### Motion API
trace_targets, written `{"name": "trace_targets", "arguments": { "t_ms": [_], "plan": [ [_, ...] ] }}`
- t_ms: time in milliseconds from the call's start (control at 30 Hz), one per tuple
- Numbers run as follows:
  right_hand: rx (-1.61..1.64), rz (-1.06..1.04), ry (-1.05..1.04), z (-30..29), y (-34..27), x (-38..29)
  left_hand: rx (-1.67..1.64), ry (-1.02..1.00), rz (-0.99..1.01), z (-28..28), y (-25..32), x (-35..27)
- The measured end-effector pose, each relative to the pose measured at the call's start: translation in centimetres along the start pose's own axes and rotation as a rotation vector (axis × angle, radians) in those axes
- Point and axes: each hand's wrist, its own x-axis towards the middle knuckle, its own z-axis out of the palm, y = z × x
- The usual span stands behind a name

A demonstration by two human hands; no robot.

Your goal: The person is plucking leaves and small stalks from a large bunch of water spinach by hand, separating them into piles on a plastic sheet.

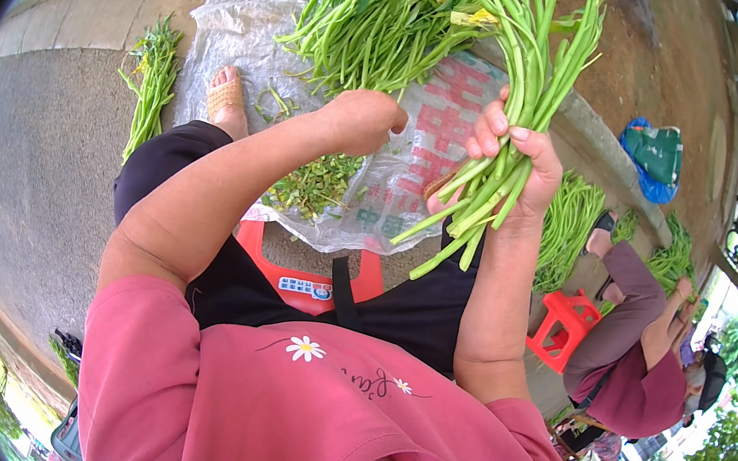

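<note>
My right hand (519, 160) grips a bunch of long green vegetable stems (533, 72), which look like water spinach. Their cut ends (458, 226) point down toward my lap, and the tops bend over at the far side. One yellowed leaf (474, 17) shows among them. To the left of the bunch, my left hand (366, 122) is curled with no object visible in it. Just beyond it lies a large heap of the same greens (380, 42) on a white plastic woven sack (451, 110) with red and green printing. Chopped green scraps (315, 185) lie on the sack near my knees.
A separate bunch of greens (151, 84) lies on the pavement at left. Under me is a red plastic stool (314, 292). A concrete kerb (616, 159) runs along the right, with a blue-green bag (654, 157) beyond. Another person (634, 364) sits at right near more greens (565, 227) and a red stool (564, 327).
</note>
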Motion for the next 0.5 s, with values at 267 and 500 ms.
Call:
{"name": "trace_targets", "arguments": {
  "t_ms": [267, 500],
  "plan": [
    [-0.163, -0.013, 0.075, 0.7, -0.1, -0.2, -0.404, 0.004, -0.023, -2.2, 1.3, 0.8],
    [-0.311, -0.047, 0.168, 0.9, 0.1, 0.2, -1.215, -0.047, 0.057, -5.2, 3.4, 0.8]
  ]
}}
